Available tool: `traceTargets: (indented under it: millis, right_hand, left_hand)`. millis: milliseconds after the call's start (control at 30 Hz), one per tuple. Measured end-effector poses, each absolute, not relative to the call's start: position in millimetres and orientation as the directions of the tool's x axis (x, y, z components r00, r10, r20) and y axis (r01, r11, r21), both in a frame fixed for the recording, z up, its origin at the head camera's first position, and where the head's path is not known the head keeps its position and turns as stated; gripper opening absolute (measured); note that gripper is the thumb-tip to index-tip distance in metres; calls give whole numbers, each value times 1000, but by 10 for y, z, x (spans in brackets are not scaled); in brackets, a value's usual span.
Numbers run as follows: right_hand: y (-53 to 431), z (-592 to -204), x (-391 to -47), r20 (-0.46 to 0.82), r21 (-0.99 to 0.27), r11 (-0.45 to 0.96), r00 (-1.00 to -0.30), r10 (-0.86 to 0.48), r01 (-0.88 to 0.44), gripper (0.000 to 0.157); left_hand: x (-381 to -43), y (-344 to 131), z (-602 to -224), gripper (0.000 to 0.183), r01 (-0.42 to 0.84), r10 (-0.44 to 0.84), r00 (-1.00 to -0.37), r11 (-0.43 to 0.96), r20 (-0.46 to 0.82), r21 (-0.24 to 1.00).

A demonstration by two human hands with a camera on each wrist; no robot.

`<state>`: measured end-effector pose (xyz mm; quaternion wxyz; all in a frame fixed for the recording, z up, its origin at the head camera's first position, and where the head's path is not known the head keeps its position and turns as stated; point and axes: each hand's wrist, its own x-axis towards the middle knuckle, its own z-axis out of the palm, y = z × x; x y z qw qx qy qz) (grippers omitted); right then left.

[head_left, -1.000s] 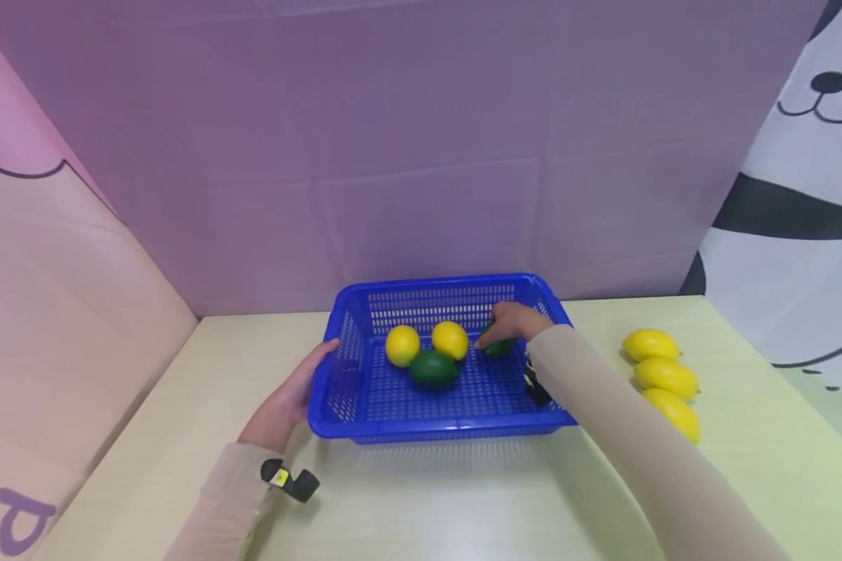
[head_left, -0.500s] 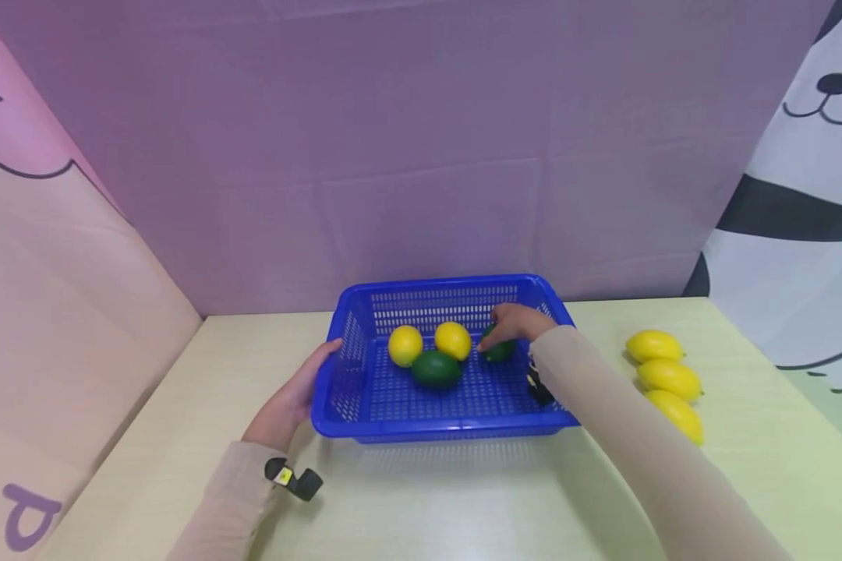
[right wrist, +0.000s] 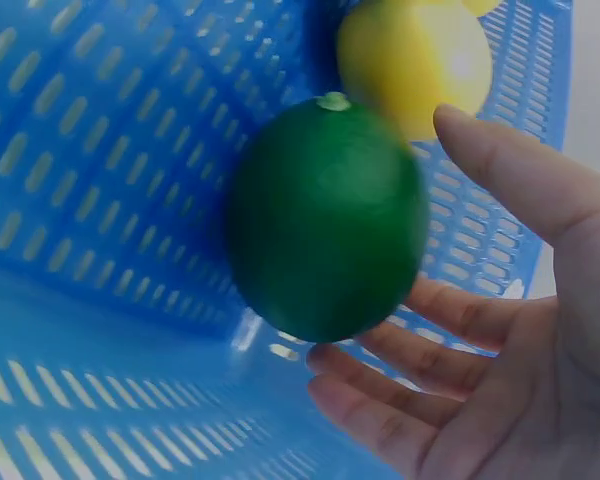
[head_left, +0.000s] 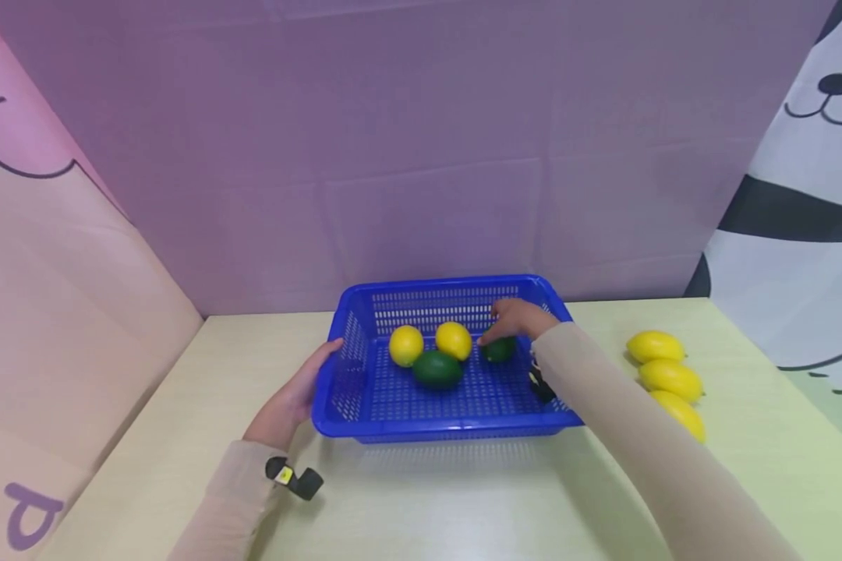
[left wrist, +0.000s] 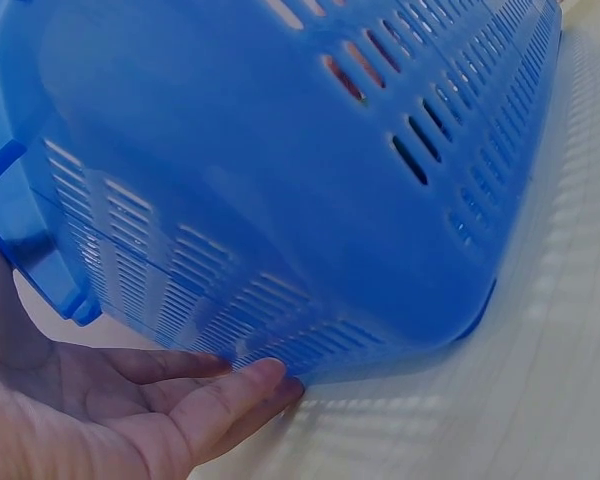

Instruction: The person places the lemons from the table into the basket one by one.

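Observation:
A blue plastic basket with slotted walls stands on the table. My left hand holds it at its left end, the thumb over the rim and the other fingers against the outer wall, as the left wrist view shows. Inside lie two lemons and a dark green avocado, close together. A second avocado lies near the right end. Over it is my right hand, fingers spread, the fingertips close at its side and the thumb apart from it.
Three lemons lie in a row on the table, right of the basket and beside my right sleeve. A purple cloth backdrop rises right behind the basket. Printed panels stand at both sides.
My right hand has lifted slightly, and more of the avocado under it shows. The left hand keeps its hold on the basket. The head view has shifted a little.

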<state>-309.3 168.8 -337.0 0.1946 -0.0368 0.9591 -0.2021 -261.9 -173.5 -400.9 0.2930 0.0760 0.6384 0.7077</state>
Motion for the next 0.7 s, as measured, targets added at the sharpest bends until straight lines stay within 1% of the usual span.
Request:
traceTargets:
  millis: [100, 333, 467, 700]
  right_hand:
    - [1688, -3313, -3096, -346, -403, 915, -926, -150, 3, 72]
    - [1724, -3108, -3121, -317, -363, 929, -929, -188, -64, 68]
    - [1750, -2983, -3115, -308, -361, 928, -928, -209, -90, 66]
    - [1832, -2797, -3074, -256, -404, 905, -933, -251, -132, 63]
  left_hand:
    - [-2620, -1731, -4011, 77, -321, 510, -816, -10, -271, 947]
    - [-2630, -1731, -4014, 77, -323, 516, -813, -15, -269, 946]
    - [-2633, -1733, -4014, 76, -320, 518, -813, -16, -266, 947]
    - [-2633, -1740, -4016, 76, -314, 517, -814, -10, -264, 949]
